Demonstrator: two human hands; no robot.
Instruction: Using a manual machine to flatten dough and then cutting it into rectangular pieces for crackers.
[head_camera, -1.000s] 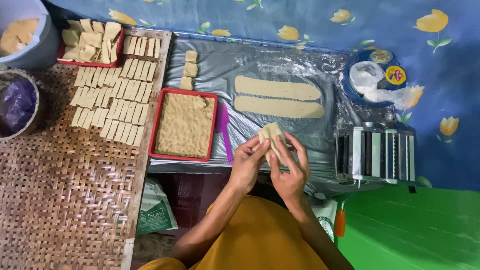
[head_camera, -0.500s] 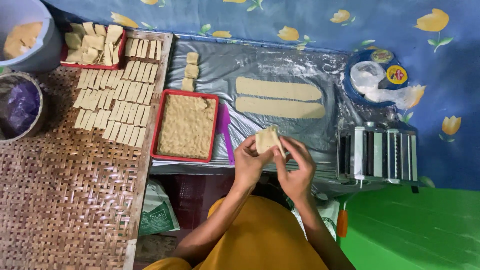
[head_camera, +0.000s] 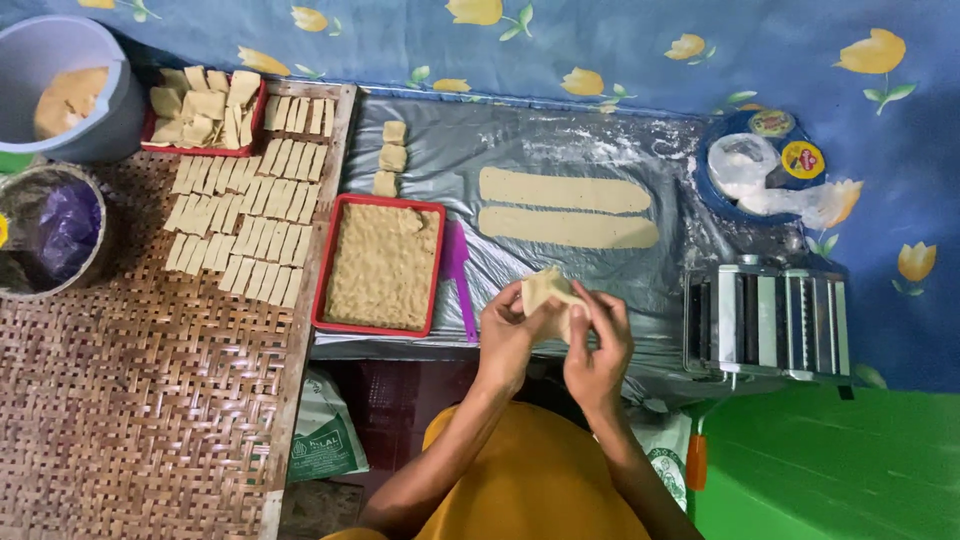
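Pale tan dough piece (head_camera: 548, 293) sits pinched between your two hands, held up just above the near edge of the plastic-covered counter (head_camera: 600, 150). Your left hand (head_camera: 507, 335) grips its left side, your right hand (head_camera: 597, 345) its right, equally near. The red tray of filling (head_camera: 381, 263) lies to the left, closest to your left hand.

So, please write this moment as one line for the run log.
left hand: holds dough piece | right hand: pinches same piece | red tray of filling: beside left hand | dough strips: flat on sheet
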